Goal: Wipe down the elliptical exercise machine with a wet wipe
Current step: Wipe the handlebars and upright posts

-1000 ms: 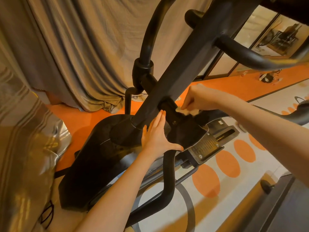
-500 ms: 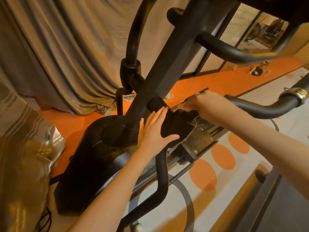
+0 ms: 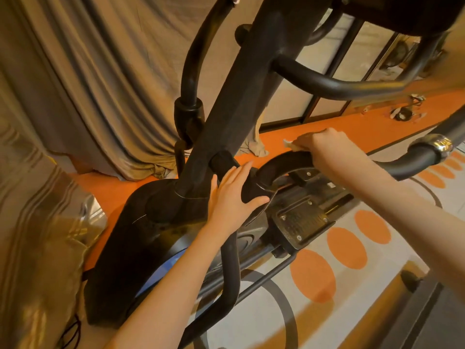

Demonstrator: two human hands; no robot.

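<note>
Head view, looking down: the black elliptical exercise machine (image 3: 234, 117) fills the centre, w/ its slanted main post rising from a dark rounded plastic housing (image 3: 141, 235) at lower left. The left hand (image 3: 232, 195) lies flat w/ straight fingers on the black moulded cover at the post's base, thumb spread toward the right — holding nothing. The right hand (image 3: 324, 147) is curled over the top of a curved black arm bar (image 3: 281, 163) just right of the post, and pinches a small white wet wipe (image 3: 289, 143) against it; only a corner of the wipe shows past the fingers. Below the bar sits a grey ribbed foot pedal (image 3: 302, 222). A chrome-banded black handlebar (image 3: 427, 152) crosses behind the right forearm. Floor is orange, w/ a pale mat (image 3: 339, 260) bearing orange ovals — grey draped curtain (image 3: 88, 84) hangs at left.
</note>
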